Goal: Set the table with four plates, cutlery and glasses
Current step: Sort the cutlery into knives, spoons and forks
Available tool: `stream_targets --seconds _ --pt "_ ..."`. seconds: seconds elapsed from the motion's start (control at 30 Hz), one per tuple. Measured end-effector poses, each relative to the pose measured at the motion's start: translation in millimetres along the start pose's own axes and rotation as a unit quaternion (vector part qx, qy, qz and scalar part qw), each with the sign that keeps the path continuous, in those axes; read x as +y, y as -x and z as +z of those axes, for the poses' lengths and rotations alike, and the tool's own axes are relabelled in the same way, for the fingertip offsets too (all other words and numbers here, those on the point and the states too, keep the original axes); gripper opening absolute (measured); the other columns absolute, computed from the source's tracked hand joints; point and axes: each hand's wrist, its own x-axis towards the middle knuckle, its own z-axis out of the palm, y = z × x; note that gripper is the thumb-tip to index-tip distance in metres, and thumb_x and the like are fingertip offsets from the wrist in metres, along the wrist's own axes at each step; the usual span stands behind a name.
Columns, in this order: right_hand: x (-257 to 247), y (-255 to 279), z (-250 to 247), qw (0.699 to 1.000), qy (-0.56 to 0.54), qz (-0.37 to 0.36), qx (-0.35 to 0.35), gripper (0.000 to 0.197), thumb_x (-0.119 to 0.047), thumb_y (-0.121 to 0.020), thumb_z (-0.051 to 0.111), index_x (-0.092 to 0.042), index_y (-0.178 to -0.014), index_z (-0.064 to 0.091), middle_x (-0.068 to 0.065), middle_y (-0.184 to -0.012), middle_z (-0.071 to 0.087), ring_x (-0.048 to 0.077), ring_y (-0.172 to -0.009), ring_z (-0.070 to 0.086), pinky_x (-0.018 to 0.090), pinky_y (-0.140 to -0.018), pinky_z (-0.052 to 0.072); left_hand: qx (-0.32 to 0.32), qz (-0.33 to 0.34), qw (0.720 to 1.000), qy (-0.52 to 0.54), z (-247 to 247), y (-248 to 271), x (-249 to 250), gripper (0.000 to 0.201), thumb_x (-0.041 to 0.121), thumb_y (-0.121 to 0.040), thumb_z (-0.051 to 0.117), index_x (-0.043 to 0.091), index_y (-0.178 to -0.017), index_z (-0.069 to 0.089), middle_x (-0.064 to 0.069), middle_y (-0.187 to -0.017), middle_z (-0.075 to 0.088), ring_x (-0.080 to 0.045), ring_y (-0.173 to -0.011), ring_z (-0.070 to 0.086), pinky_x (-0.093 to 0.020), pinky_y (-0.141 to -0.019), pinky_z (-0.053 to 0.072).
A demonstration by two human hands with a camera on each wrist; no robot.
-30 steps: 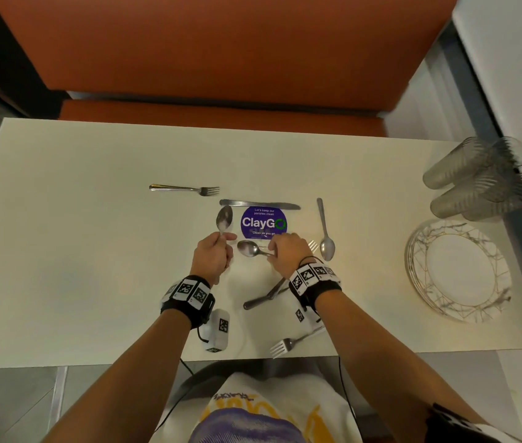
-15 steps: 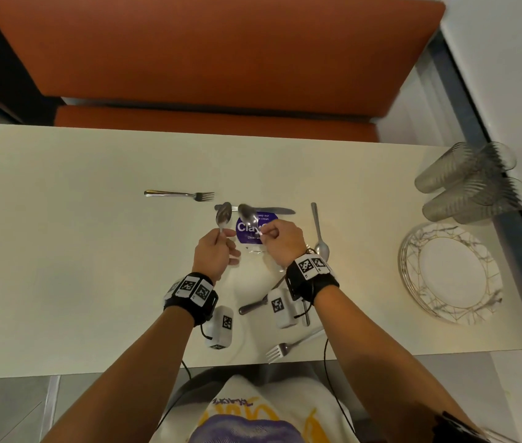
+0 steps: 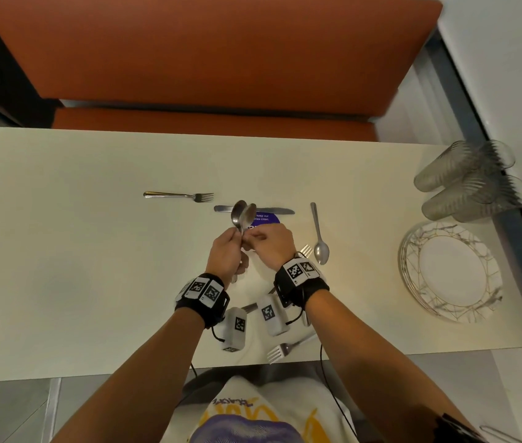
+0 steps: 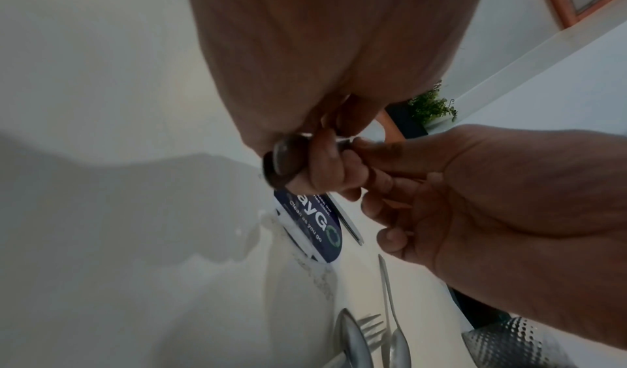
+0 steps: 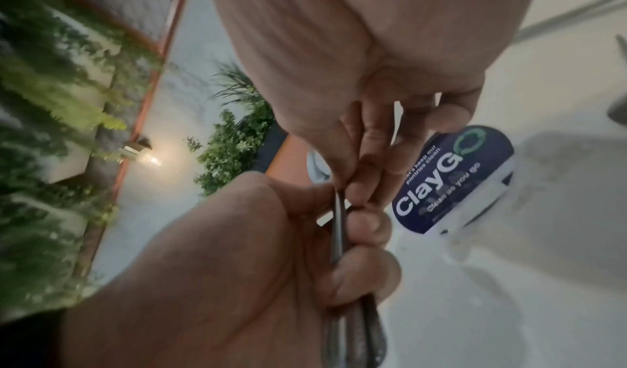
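White table point(image 3: 61, 251), two spoons point(image 3: 243, 215) in hands, three forks.

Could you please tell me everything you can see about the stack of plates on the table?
The stack of plates sits near the right end of the table, just in front of the glasses lying on their sides. The plates are round and white, apparently ceramic, with a thin web of gold and grey lines around the broad rim and a plain centre. Several rims show at the left side, neatly nested; the exact count is unclear. No hand touches the stack.
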Motion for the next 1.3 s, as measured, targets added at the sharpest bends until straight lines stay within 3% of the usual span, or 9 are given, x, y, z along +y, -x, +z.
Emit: stream_targets --seconds 0.1,0.27,0.33,0.47,0.63,0.87,1.0,1.17,1.3 --pt "-1 -4 -4 0.997 -0.032 0.012 0.073 0.011 -0.023 -0.091 0.067 -0.020 -0.097 0.076 -0.004 -0.089 0.075 0.010 -0.082 0.066 0.023 -0.078 0.050 -0.004 -0.007 1.000 0.013 -1 -1 1 0.028 0.018 -0.107 0.037 0.009 -0.094 0.061 -0.005 -0.071 0.060 -0.014 -0.044 0.038 -0.023 -0.042 0.025" --pt "2 -18 -14 0.990 -0.113 0.053 0.068 0.050 -0.028 -0.094 0.067 -0.023 -0.142 0.052 0.000 -0.104 0.071 0.014 -0.093 0.064 0.026 -0.086 0.050 -0.037 -0.038 0.997 0.053 -4 5 6 0.029 0.023 -0.109 0.038 0.011 -0.099 0.063 -0.001 -0.064 0.048 -0.012 -0.045 0.034 -0.023 -0.043 0.025" --pt "5 -23 -18 0.994 -0.094 0.022 0.049 0.042 -0.025 -0.095 0.065 -0.021 -0.137 0.059 0.003 -0.107 0.074 0.016 -0.094 0.067 0.028 -0.087 0.052 -0.047 -0.042 0.997 0.053 -3 7 7 0.030 0.024 -0.110 0.038 0.013 -0.098 0.063 -0.002 -0.065 0.048 -0.012 -0.045 0.035 -0.022 -0.043 0.025" --pt "3 -27 -22 0.998 -0.052 -0.012 0.043 0.019 -0.020 -0.095 0.064 -0.010 -0.107 0.074 0.006 -0.096 0.076 0.020 -0.082 0.069 0.029 -0.076 0.051 -0.064 -0.043 0.995 0.059 -1 7 6 0.038 0.023 -0.110 0.037 0.004 -0.104 0.069 -0.004 -0.064 0.048 -0.016 -0.044 0.039 -0.020 -0.042 0.025" --pt "3 -31 -28 0.995 -0.049 -0.021 0.090 0.016 -0.023 -0.094 0.067 -0.011 -0.101 0.074 0.004 -0.092 0.077 0.019 -0.079 0.071 0.031 -0.077 0.056 -0.079 -0.005 0.997 0.010 4 8 0 0.039 0.016 -0.109 0.036 -0.001 -0.101 0.069 -0.007 -0.061 0.053 -0.025 -0.045 0.051 -0.026 -0.042 0.032" --pt "33 -31 -53 0.996 -0.033 0.008 0.087 0.019 -0.027 -0.098 0.060 -0.016 -0.107 0.073 -0.007 -0.096 0.073 0.008 -0.087 0.064 0.000 -0.078 0.043 -0.012 -0.009 1.000 -0.026 12 -1 -6 0.033 0.015 -0.107 0.037 0.011 -0.083 0.061 0.003 -0.061 0.039 -0.012 -0.050 0.030 -0.019 -0.043 0.026" --pt "84 -25 -79 0.981 0.026 0.108 0.158 0.016 -0.014 -0.094 0.059 -0.018 -0.102 0.073 -0.002 -0.102 0.073 0.013 -0.089 0.064 0.020 -0.082 0.048 0.016 0.023 0.996 -0.080 12 -9 -12 0.034 0.028 -0.109 0.040 0.012 -0.094 0.066 0.007 -0.064 0.049 -0.009 -0.053 0.040 -0.024 -0.049 0.032" --pt "124 -21 -84 0.972 0.111 0.183 0.096 0.027 -0.037 -0.085 0.070 -0.022 -0.106 0.064 0.006 -0.109 0.068 0.027 -0.104 0.064 0.039 -0.091 0.055 0.015 0.053 0.991 -0.119 22 -17 -16 0.030 0.024 -0.109 0.039 0.018 -0.089 0.061 0.006 -0.071 0.053 -0.012 -0.060 0.043 -0.028 -0.054 0.034" --pt "129 -18 -77 0.972 0.122 0.187 0.070 0.034 -0.041 -0.082 0.072 -0.017 -0.105 0.064 0.006 -0.110 0.065 0.026 -0.105 0.062 0.038 -0.091 0.055 0.015 0.044 0.991 -0.122 30 -22 -18 0.029 0.024 -0.108 0.039 0.015 -0.088 0.060 0.004 -0.069 0.052 -0.014 -0.057 0.043 -0.029 -0.053 0.034"
